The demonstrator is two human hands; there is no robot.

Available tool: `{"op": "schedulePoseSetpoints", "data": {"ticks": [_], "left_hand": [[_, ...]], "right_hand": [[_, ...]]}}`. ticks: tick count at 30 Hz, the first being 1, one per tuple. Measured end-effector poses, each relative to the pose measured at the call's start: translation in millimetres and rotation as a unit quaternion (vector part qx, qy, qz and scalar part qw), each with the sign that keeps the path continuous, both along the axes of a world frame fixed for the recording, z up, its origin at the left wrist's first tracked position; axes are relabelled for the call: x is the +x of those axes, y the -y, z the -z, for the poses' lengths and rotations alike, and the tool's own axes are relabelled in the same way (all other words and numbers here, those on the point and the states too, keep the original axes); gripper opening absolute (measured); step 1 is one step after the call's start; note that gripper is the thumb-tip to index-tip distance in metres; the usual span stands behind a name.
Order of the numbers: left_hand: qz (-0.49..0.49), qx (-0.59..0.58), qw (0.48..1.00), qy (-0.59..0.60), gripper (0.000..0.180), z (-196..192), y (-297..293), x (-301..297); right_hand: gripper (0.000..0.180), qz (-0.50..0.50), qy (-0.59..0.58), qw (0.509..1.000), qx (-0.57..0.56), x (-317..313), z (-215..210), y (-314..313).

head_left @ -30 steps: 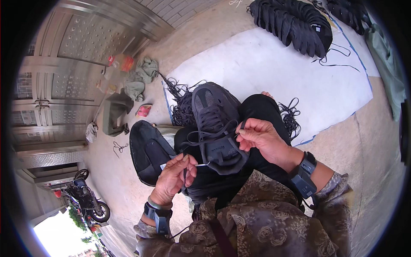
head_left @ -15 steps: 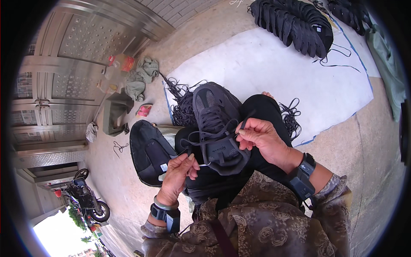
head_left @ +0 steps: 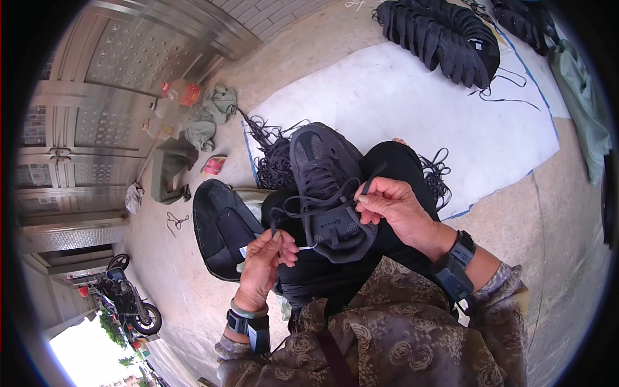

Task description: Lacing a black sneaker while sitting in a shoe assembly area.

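Against the earlier frame, our left hand (head_left: 263,261) has slipped slightly left, thumb and fingers pinched on a shoelace (head_left: 273,222); our right hand (head_left: 393,205) stays pinched on another lace end. A white sheet (head_left: 412,97) covers part of the floor (head_left: 174,258), metal doors (head_left: 109,122) upper left. Mid-frame, the grey shoe (head_left: 327,190) points toe upward, its long axis leaning slightly left.

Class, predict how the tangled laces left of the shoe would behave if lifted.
The tangled laces would probably hang limp, since the strands bend in loose curls. They may come up as a clump, because many cross one another.
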State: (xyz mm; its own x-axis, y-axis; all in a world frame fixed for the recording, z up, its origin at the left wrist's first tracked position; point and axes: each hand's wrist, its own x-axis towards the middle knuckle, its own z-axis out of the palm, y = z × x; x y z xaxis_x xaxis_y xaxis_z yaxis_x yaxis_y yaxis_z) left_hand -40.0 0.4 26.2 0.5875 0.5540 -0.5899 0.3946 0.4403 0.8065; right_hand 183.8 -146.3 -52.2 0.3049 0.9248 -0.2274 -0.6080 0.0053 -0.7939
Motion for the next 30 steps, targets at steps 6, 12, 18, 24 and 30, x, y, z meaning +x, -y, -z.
{"op": "schedulePoseSetpoints", "data": {"ticks": [6,12,18,24,30], "left_hand": [[0.022,0.234,0.972,-0.007,0.02,0,2,5],[-0.035,0.198,0.98,-0.005,0.017,1,8,15],[-0.068,0.099,0.988,0.1,0.013,25,6,17],[-0.092,0.06,0.985,0.13,0.006,29,10,20],[-0.095,0.067,0.976,0.182,0.006,40,6,26]], "right_hand": [[0.009,0.083,0.352,0.932,0.026,-8,-1,-5],[0.012,0.151,0.328,0.932,-0.02,-18,1,-6],[0.013,0.123,0.483,0.867,-0.008,-15,-15,-5],[0.014,0.099,0.737,0.669,-0.007,-21,-31,-4],[0.019,0.041,0.584,0.804,-0.104,-16,-30,3]]}}
